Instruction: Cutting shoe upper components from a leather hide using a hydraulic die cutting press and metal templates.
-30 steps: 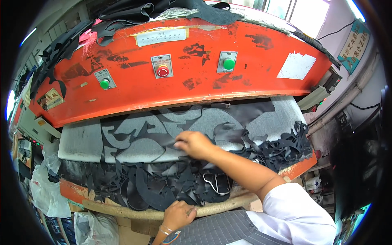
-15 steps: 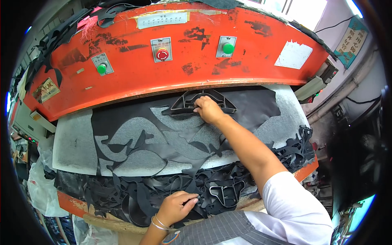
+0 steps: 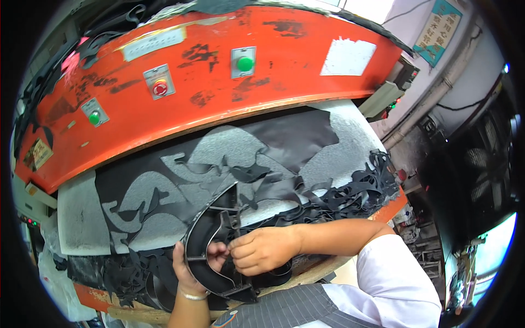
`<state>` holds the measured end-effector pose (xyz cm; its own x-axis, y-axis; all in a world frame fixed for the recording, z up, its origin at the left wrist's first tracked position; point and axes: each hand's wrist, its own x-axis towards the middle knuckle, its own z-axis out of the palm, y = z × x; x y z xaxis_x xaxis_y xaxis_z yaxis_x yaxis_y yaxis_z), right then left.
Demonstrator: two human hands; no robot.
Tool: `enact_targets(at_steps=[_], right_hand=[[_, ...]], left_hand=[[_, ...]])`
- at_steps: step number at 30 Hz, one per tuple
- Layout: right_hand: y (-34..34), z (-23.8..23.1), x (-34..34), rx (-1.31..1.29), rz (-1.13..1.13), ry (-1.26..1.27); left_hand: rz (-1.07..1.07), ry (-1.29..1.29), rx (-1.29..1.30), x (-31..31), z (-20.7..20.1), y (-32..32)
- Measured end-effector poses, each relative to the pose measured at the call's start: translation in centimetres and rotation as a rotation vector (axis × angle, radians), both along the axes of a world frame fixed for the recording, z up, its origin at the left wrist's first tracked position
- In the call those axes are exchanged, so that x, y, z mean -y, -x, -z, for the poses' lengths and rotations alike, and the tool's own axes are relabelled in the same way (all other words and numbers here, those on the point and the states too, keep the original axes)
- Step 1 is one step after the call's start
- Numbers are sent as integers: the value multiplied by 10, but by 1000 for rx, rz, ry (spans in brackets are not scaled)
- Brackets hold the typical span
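Note:
A black cutting die (image 3: 203, 238) with a thin metal rim and cross braces stands on edge in front of me, above the near edge of the machine bed. My left hand (image 3: 186, 273) grips its curved side, with fingertips showing through the opening. My right hand (image 3: 265, 249) is closed at the die's inner side, its fingertips pinched close to those of the left. What the right fingers hold is hidden. Behind the die lies a black leather sheet (image 3: 295, 136) with several curved shapes cut out, spread over a pale cutting board (image 3: 79, 218).
Tangled black leather scraps (image 3: 355, 188) line the near edge of the board. The orange press beam (image 3: 213, 82) spans the far side, with two green buttons and a red stop button (image 3: 159, 87). A dark fan (image 3: 481, 158) stands at the right.
My right hand has brought the die off the sheet toward me. My left hand has taken hold of it, and a curved cut-out shows where it stood. The view has turned.

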<state>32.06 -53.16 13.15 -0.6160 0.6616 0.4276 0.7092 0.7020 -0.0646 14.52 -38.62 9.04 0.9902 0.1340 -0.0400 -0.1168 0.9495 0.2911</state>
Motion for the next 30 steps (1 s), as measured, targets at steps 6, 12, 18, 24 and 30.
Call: enact_targets(at_steps=[6,12,18,24,30], right_hand=[[1,10,56,-879,403,361],[-34,6,92,-711,868,-90],[-170,2,171,-391,928,22],[-258,31,162,-255,911,238],[-286,54,147,-142,870,329]], left_hand=[[-306,-630,22,36,-16,-44],[-350,-606,63,115,-45,-135],[-282,-1641,-115,97,0,-232],[-451,-2311,-485,90,68,-293],[-512,-2266,-568,109,74,-297]])
